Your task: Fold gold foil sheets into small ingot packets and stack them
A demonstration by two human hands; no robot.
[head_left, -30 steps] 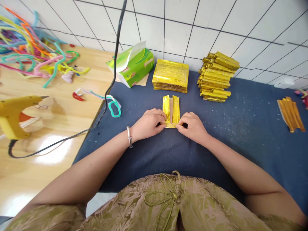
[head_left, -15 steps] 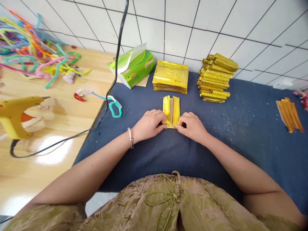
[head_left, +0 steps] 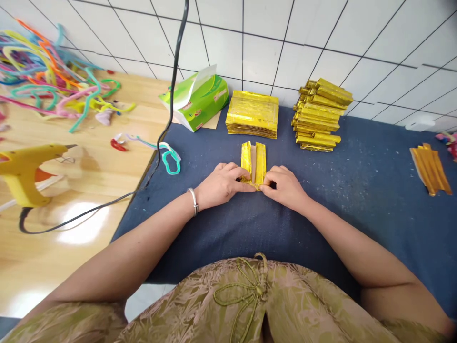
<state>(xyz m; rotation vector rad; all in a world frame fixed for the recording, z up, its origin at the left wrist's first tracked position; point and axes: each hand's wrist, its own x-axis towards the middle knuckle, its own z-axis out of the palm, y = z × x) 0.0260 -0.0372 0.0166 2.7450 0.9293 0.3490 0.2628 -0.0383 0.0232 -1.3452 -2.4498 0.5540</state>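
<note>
A sheet of gold foil paper (head_left: 261, 159) lies on the dark blue cloth, its two sides folded inward with a brown strip showing between them. My left hand (head_left: 228, 183) presses on its near left part, thumb stretched along the bottom edge. At the near right corner my right hand (head_left: 283, 187) pinches the paper between thumb and curled fingers. Just beyond stands a neat stack of flat gold paper (head_left: 252, 113). To its right is a taller pile of folded gold paper strips (head_left: 319, 116).
A green tissue pack (head_left: 205, 100) sits behind my left hand. A black cable (head_left: 173, 81) hangs down toward a yellow glue gun (head_left: 24, 169) on the wooden table (head_left: 82, 267). Coloured pipe cleaners (head_left: 53, 81) lie heaped at far left. Folded orange-gold paper (head_left: 431, 167) rests at right.
My left thumb has slid rightward along the paper's near edge, toward my right hand. My right hand keeps its pinch in nearly the same place.
</note>
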